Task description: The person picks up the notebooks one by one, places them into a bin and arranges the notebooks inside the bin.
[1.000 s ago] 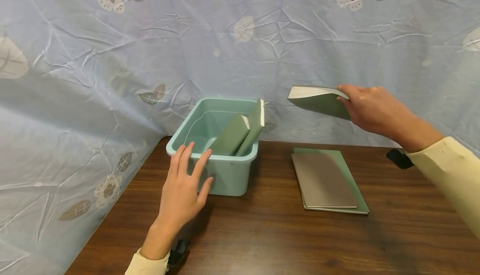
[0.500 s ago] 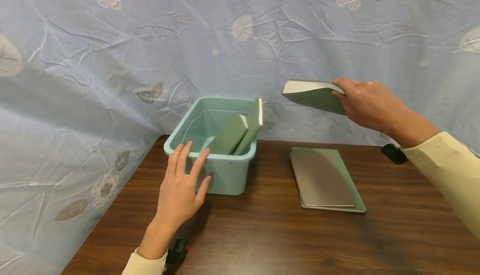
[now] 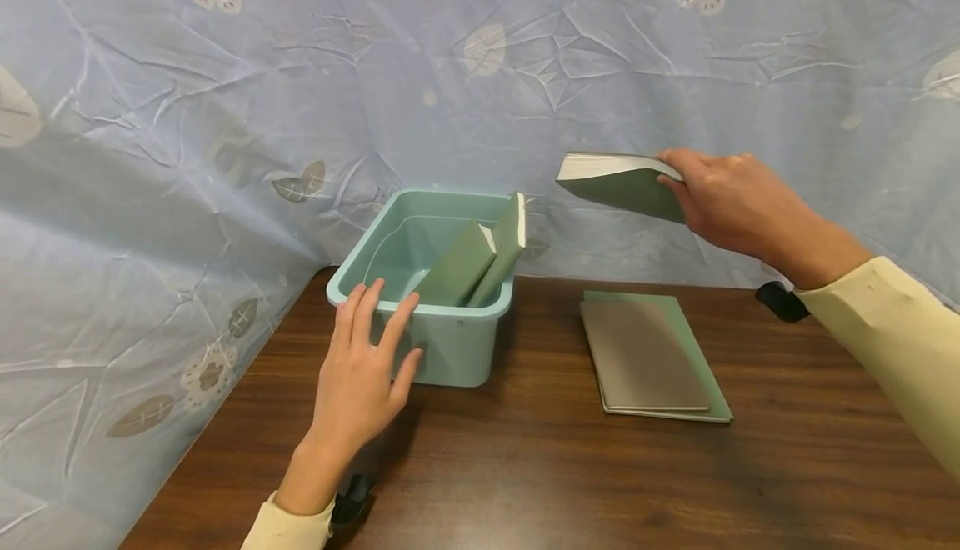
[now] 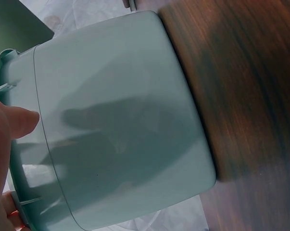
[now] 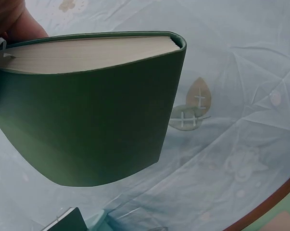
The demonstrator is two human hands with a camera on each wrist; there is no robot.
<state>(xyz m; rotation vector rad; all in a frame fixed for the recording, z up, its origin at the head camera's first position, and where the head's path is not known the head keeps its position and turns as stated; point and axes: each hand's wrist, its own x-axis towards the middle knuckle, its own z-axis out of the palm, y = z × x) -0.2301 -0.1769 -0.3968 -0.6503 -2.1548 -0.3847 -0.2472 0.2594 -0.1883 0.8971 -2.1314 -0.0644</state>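
A green hardcover book [image 5: 92,115] with cream pages hangs in the air above the table's back edge. My right hand [image 3: 738,200] grips it at one end, thumb against one cover and fingers over the other. At the left stands a pale teal plastic bin [image 3: 457,350]. My left hand [image 3: 360,387] lies against its near side with spread fingers, fingertips at the rim; the left wrist view shows the thumb [image 4: 24,120] close to the bin's wall. Inside the bin, two green books [image 3: 457,271] lean to the right, the taller one rising above the rim.
Right of the bin, a taupe notebook [image 3: 645,358] lies on a larger green one [image 3: 705,367] on the dark wooden table [image 3: 525,483]. A pale blue curtain [image 3: 450,75] with flowers and leaves hangs behind and to the left of the table.
My right hand has moved the green book slightly left and up in the head view. The left hand keeps its place at the bin's rim, and the books in the bin stay put.
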